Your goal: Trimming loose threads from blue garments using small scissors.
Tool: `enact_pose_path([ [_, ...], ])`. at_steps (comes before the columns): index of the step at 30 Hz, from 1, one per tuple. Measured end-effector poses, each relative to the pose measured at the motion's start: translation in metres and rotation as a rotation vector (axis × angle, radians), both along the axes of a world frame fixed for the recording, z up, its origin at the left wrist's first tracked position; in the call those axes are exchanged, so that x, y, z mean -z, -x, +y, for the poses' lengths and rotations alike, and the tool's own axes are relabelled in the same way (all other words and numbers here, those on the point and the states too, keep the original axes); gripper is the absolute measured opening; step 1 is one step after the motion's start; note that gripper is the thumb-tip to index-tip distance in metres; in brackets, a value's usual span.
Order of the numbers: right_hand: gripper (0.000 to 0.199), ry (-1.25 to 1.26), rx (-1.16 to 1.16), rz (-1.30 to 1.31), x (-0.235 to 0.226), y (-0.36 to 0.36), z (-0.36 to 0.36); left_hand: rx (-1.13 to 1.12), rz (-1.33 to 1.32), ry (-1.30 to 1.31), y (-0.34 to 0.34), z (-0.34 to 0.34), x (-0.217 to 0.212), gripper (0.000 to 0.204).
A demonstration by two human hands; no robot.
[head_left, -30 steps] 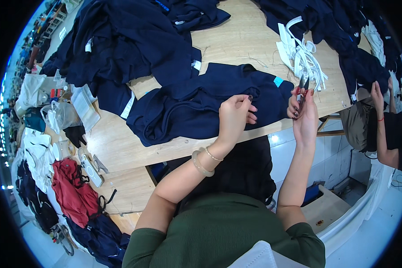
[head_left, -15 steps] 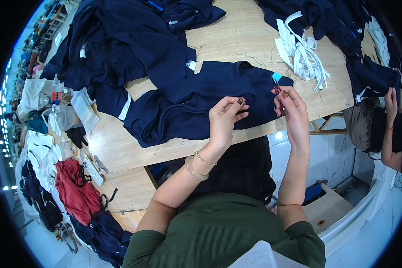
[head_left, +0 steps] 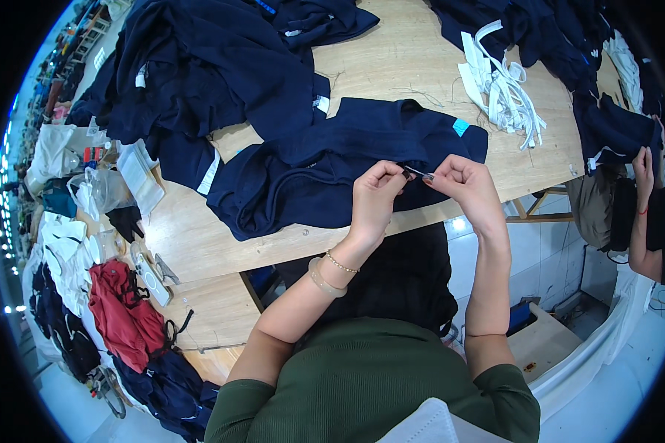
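A navy garment [head_left: 325, 148] lies bunched on the wooden table, a light-blue sticker [head_left: 460, 128] at its right end. At its near right edge, my left hand [head_left: 375, 196] is closed in a pinch on the dark fabric; what lies between the fingertips is partly hidden. My right hand [head_left: 465, 184] grips small thread snips [head_left: 419, 173], mostly covered by the fingers. Their thin blades point left, close to the left fingertips.
More navy garments [head_left: 199, 74] are heaped at the far left. White fabric strips [head_left: 502, 85] and loose threads lie on the table [head_left: 377, 63]. A phone [head_left: 152, 279] and red cloth [head_left: 125, 314] are at the left. Another person's hand [head_left: 643, 170] touches navy cloth at the right.
My right hand has moved left and turned, bringing the snips from beside the sticker to the left fingertips. The left hand has shifted slightly right and stays pinched on the garment.
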State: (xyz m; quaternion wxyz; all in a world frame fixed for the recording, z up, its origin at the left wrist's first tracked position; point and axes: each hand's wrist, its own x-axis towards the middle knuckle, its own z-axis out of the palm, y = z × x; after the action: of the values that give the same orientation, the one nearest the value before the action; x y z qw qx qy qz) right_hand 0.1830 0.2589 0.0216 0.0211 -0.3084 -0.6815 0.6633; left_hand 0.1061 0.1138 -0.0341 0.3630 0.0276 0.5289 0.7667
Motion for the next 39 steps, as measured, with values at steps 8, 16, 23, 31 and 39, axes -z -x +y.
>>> enact_pose_path([
  [8,0.02,-0.194,-0.055,-0.072,-0.006,0.009,-0.004,0.024,-0.007,-0.004,0.0,-0.004,0.001,0.007],
  [16,0.021,-0.563,-0.115,-0.18,-0.023,0.017,-0.012,0.023,-0.037,0.012,0.0,-0.003,0.003,0.007],
  [23,0.022,-0.647,-0.119,-0.19,-0.027,0.024,-0.019,-0.008,-0.004,0.023,0.001,-0.001,-0.003,0.006],
  [31,0.018,-0.413,-0.044,-0.023,-0.019,0.013,0.004,0.086,0.45,0.138,-0.016,-0.011,-0.011,0.008],
  [39,0.021,0.055,0.03,0.329,-0.02,0.024,-0.005,0.203,1.101,0.39,0.019,-0.055,-0.054,0.007],
])
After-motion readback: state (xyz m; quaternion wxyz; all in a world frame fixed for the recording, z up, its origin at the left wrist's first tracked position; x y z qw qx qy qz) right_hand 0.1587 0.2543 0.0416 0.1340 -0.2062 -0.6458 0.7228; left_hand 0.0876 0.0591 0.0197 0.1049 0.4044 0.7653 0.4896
